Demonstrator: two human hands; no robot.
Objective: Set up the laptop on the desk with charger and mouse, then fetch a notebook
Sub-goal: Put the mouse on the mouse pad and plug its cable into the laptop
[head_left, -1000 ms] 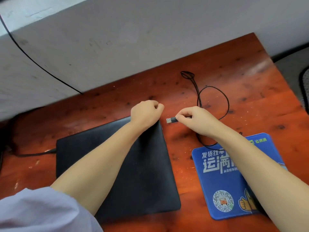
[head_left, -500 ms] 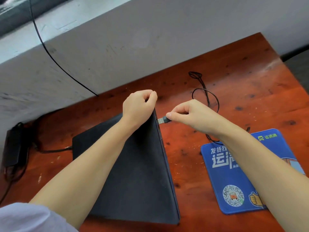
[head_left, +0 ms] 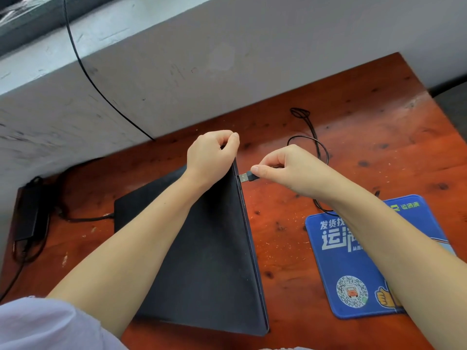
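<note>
A closed black laptop (head_left: 212, 248) lies on the red-brown wooden desk (head_left: 353, 127), its right side tipped up off the wood. My left hand (head_left: 211, 154) grips the laptop's raised far right corner. My right hand (head_left: 285, 168) pinches a black USB plug (head_left: 246, 177), whose metal tip sits right at the laptop's right edge. The plug's thin black cable (head_left: 317, 145) loops across the desk behind my right hand. A charger brick (head_left: 31, 210) lies at the desk's far left, and its cord (head_left: 86, 219) reaches the laptop's left side. The mouse is hidden under my right forearm.
A blue mouse pad (head_left: 353, 261) with white lettering and a QR code lies at the right, partly under my right forearm. A grey wall (head_left: 202, 59) rises directly behind the desk, with a thin black wire (head_left: 83, 69) running down it. The desk's right edge drops to the floor.
My left hand has tipped the laptop's right side up from lying flat. My right hand has carried the USB plug leftward, up to the laptop's right edge.
</note>
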